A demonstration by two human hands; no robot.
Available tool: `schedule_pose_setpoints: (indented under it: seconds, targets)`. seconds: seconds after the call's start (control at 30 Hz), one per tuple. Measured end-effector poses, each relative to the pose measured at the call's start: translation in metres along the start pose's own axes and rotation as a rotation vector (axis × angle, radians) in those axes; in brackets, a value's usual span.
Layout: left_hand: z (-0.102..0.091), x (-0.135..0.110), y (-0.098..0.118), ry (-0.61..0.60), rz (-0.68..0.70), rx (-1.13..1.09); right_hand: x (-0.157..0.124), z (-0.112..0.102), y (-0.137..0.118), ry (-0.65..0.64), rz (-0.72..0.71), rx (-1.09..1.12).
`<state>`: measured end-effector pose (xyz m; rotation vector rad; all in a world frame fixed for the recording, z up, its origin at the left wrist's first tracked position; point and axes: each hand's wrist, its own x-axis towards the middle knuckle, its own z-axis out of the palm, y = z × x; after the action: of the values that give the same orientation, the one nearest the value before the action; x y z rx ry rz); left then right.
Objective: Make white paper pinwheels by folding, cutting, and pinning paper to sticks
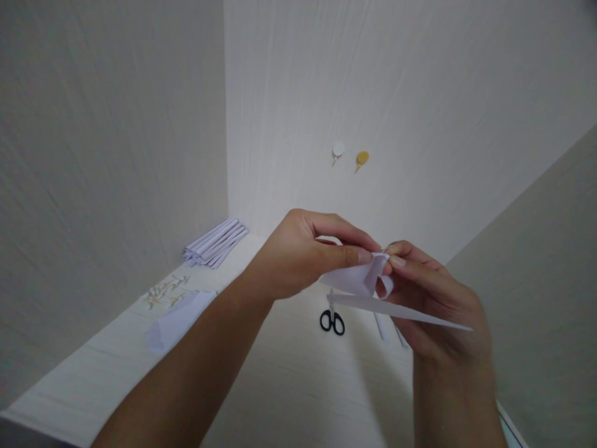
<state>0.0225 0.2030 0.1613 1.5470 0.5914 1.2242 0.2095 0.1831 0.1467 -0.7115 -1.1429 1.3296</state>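
A white sheet of paper (357,280) is held up above the table between my two hands. My left hand (321,249) pinches its upper edge between thumb and fingers. Right beside it, the thumb and forefinger of my right hand (433,292) grip the same paper at its corner. There the paper is curled, with a small loop hanging under the fingertips. A long pointed flap of white paper (396,308) stretches below, in front of my right palm. Black-handled scissors (332,322) lie on the table underneath, their blades partly hidden by the paper.
A pile of rolled white paper sticks (217,242) lies at the back left. Nearer are small scattered whitish and yellowish pieces (166,292) and flat white sheets (181,317). Narrow paper strips (381,326) lie behind my right hand. White (338,149) and yellow hooks (362,158) are on the wall.
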Motion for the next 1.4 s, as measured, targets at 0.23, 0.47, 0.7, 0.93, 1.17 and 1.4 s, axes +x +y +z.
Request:
schedule_pose_setpoints:
  seconds: [0.23, 0.47, 0.7, 0.93, 1.17, 1.4]
  targets:
    - [-0.005, -0.001, -0.002, 0.083, 0.179, 0.245, -0.001, 0.001, 0.008, 0.020, -0.060, -0.062]
    - [-0.007, -0.002, -0.001, 0.061, -0.024, 0.264, 0.004, -0.008, 0.017, -0.026, -0.077, -0.132]
    - [-0.008, -0.003, -0.003, -0.022, -0.076, 0.220, 0.009, -0.009, 0.019, -0.044, 0.107, 0.034]
    - [-0.010, -0.001, -0.004, -0.053, -0.098, 0.162, 0.011, -0.011, 0.019, -0.059, 0.159, 0.057]
    - [-0.011, -0.002, -0.007, -0.057, -0.079, -0.010, 0.009, -0.012, 0.021, -0.086, 0.132, 0.037]
    - [-0.014, 0.001, -0.007, -0.121, -0.072, -0.032, 0.008, -0.009, 0.018, -0.077, 0.171, 0.067]
